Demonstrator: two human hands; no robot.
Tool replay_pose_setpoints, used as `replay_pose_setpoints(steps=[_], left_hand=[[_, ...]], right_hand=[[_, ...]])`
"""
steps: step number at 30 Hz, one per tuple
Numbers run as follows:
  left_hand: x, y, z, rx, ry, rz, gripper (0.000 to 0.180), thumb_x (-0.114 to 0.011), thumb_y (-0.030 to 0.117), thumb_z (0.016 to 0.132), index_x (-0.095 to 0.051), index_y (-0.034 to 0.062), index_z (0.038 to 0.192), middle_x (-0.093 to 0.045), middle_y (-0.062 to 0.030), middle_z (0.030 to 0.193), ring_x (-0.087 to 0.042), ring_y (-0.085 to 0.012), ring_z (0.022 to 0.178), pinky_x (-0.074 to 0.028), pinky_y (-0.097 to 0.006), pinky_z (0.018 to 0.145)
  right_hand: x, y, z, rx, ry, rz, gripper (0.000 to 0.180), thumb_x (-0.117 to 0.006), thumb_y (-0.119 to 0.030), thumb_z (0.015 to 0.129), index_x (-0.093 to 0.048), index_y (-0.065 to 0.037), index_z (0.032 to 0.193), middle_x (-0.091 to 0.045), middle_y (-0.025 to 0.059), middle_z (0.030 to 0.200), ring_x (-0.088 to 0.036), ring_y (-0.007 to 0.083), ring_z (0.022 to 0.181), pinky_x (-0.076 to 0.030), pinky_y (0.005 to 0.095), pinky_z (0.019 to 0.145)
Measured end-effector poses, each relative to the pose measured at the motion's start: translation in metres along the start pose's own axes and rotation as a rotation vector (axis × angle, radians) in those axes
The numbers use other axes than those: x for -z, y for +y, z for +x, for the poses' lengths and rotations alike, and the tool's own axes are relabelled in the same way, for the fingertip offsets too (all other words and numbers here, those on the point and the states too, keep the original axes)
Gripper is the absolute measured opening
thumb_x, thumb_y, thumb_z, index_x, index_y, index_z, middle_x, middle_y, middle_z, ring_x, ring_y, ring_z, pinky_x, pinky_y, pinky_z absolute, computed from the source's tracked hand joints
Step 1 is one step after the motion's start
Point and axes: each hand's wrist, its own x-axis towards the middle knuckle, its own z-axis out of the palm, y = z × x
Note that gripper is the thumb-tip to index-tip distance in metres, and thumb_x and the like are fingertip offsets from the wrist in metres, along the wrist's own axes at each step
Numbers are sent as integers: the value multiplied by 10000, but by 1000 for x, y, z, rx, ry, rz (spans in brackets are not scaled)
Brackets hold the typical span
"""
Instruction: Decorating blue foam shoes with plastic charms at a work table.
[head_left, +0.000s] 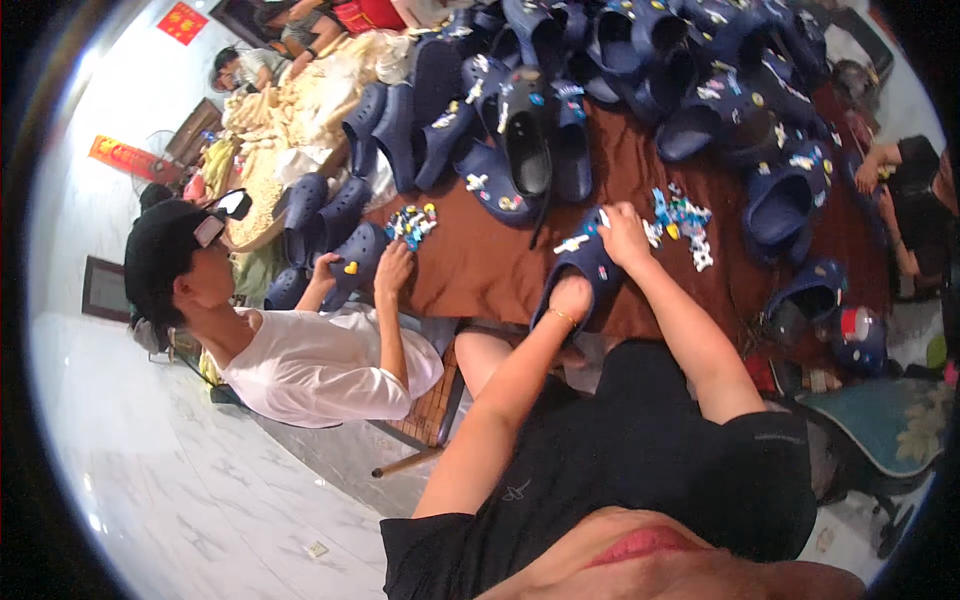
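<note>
A navy clog [590,257] with small colourful charms on its upper lies at the table's near edge. My left hand [571,297] reaches into its foot opening, so its fingers are hidden inside. On the right side of the toe rests my right hand [625,238], its fingers bent and closed against the upper. Whatever is between those fingertips is too small to make out. Just right of this hand lies a loose pile of blue, white and black shoe charms [680,218].
Many navy clogs [690,125] heap over the far side of the brown-covered table [470,275], with a black clog [527,135] among them. At left, a person in white [310,365] handles another clog [358,258] beside a charm pile [411,226]. Other people work farther off.
</note>
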Motion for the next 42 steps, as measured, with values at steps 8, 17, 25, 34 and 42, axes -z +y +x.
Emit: replay_pose_setpoints(steps=[8, 17, 25, 34, 42], left_hand=[[19, 11, -2, 11, -18, -12, 208, -446, 119, 699, -616, 2, 676, -601, -213, 764, -593, -330, 720, -475, -414, 659], [9, 7, -2, -19, 88, -114, 248, -422, 148, 705, -613, -3, 658, -593, -226, 740, -584, -361, 699, -465, -438, 656], [-6, 4, 2, 84, 86, -99, 228, -418, 136, 721, -598, 18, 648, -591, -200, 697, -584, -330, 637, -467, -424, 603], [14, 5, 3, 12, 34, 17, 150, -472, 98, 680, -588, 10, 642, -590, -193, 717, -578, -339, 693, -467, -408, 635], [14, 8, 1, 15, 70, -33, 190, -437, 129, 711, -580, 11, 671, -590, -197, 735, -569, -350, 699, -460, -427, 657]], right_hand=[[7, -9, -5, 30, 66, -14, 306, -619, -60, 689, -510, -45, 975, -468, 156, 999, -467, 346, 943, -381, 402, 819], [11, 1, 7, 53, -80, 56, 331, -611, -49, 671, -478, -62, 973, -458, 172, 957, -474, 353, 931, -392, 387, 815], [2, 16, 5, 46, -35, 114, 376, -642, -169, 666, -448, -57, 968, -486, 191, 960, -483, 372, 926, -402, 417, 773], [-3, 11, 9, -23, 16, 105, 306, -636, -205, 689, -458, -56, 889, -477, 183, 922, -504, 378, 864, -411, 429, 736], [-1, 0, -4, 51, 83, 194, 252, -588, -136, 686, -475, -59, 897, -518, 154, 877, -529, 354, 823, -425, 427, 705]])
